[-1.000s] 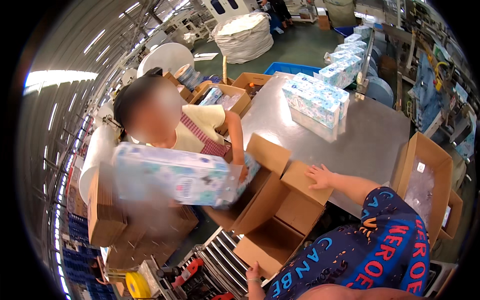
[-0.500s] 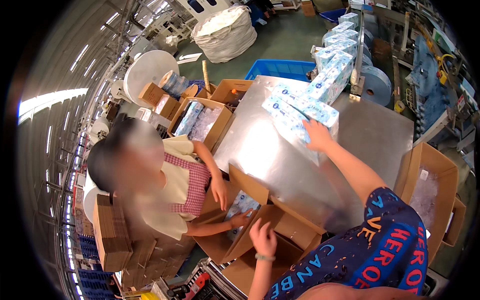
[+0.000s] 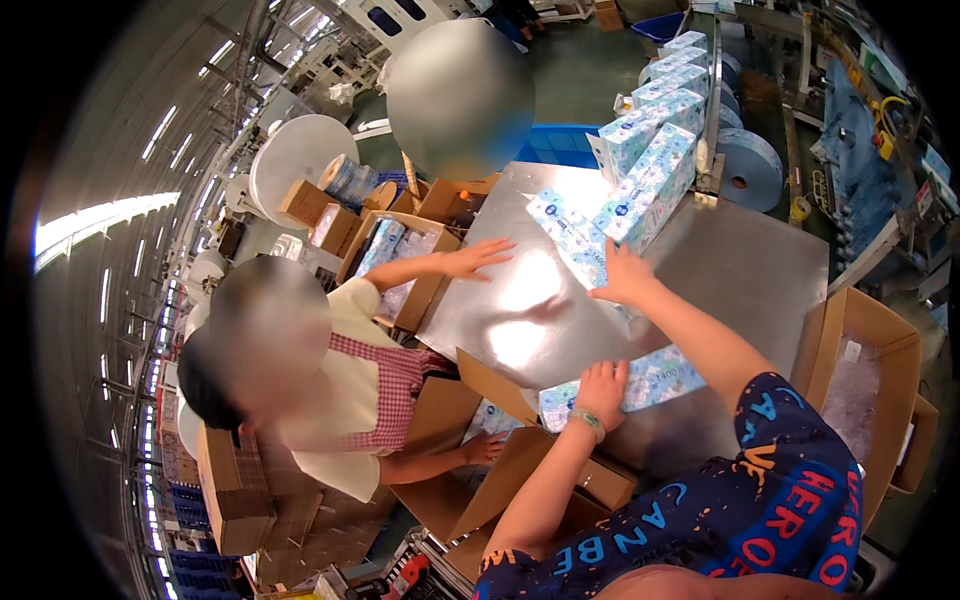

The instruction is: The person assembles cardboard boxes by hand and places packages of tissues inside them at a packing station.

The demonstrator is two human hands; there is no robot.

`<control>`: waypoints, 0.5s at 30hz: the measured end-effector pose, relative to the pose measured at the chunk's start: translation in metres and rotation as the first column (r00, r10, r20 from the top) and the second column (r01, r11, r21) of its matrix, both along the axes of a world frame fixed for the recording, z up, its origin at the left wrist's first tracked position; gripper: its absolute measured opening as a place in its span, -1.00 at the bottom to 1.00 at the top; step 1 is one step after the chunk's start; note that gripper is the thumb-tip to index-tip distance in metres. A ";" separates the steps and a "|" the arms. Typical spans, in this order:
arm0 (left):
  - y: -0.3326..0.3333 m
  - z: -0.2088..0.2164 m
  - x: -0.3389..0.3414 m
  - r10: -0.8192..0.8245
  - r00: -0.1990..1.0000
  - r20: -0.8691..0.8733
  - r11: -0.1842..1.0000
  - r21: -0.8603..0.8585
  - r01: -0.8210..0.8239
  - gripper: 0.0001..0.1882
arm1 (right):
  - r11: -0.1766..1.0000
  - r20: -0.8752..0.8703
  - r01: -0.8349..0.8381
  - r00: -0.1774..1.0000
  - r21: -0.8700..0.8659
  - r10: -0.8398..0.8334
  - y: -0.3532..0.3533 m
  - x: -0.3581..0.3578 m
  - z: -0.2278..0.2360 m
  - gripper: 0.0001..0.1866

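Note:
Near the table's front edge my left hand [image 3: 603, 392] lies closed over the middle of a long blue-and-white patterned pack [image 3: 662, 380]. Farther off, my right hand [image 3: 630, 277] has its thumb and fingers around the near end of a second pack [image 3: 568, 232] of the same kind, which lies flat on the metal table [image 3: 745, 265]. Just beyond it, a third pack [image 3: 648, 195] lies at an angle, at the end of a row of similar packs [image 3: 672, 92]. Left of my left forearm is an open carton [image 3: 490, 485].
Across on the left stands a co-worker, one hand [image 3: 478, 258] stretched over the table and the other [image 3: 485, 449] at the open carton. Cartons with packs and clear plastic [image 3: 425, 305] stand beyond. On the right is another carton [image 3: 868, 330]; a blue bin [image 3: 570, 145] is behind the table.
My left hand has moved from above the carton onto a pack, now near the table's front edge. My right hand stays at the farther packs. The co-worker's far hand has reached over the table.

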State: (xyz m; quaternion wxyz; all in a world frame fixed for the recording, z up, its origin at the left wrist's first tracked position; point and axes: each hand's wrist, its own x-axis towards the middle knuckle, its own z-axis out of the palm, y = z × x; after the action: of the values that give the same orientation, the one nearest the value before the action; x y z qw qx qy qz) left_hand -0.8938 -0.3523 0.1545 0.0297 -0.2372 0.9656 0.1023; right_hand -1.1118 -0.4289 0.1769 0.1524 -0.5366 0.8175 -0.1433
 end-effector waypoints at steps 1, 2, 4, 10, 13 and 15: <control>0.004 0.010 0.002 -0.064 0.998 0.004 0.997 -0.041 0.064 -0.19 | 0.998 0.016 0.058 0.998 0.010 -0.058 -0.014 0.008 -0.014 0.13; 0.012 0.024 0.002 -0.128 0.992 0.008 0.989 -0.076 0.128 -0.22 | 0.998 -0.044 0.061 0.997 0.003 -0.061 -0.019 0.012 -0.023 0.12; 0.031 0.057 0.009 -0.251 0.968 0.020 0.959 -0.130 0.252 -0.29 | 0.999 -0.031 -0.034 0.999 0.005 0.034 -0.009 0.011 -0.026 0.09; 0.091 0.168 0.127 -0.108 0.989 -0.102 0.980 -0.178 0.088 -0.23 | 0.921 -0.042 -0.295 0.948 0.255 0.315 0.117 -0.003 -0.012 0.17; 0.113 0.179 0.216 0.208 0.930 -0.303 0.968 -0.075 -0.241 -0.19 | 0.807 -0.187 -0.186 0.921 0.560 0.342 0.172 0.020 0.029 0.24; 0.139 0.161 0.263 0.393 0.794 -0.464 0.899 0.010 -0.439 -0.21 | 0.801 -0.306 -0.234 0.836 0.552 0.455 0.202 0.036 0.036 0.26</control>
State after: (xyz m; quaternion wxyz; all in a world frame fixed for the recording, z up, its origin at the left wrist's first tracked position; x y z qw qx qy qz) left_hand -0.6308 -0.2138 0.3152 -0.2322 -0.4141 0.8731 0.1114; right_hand -1.0757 -0.2267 0.2129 0.1267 -0.6405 0.7245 0.2208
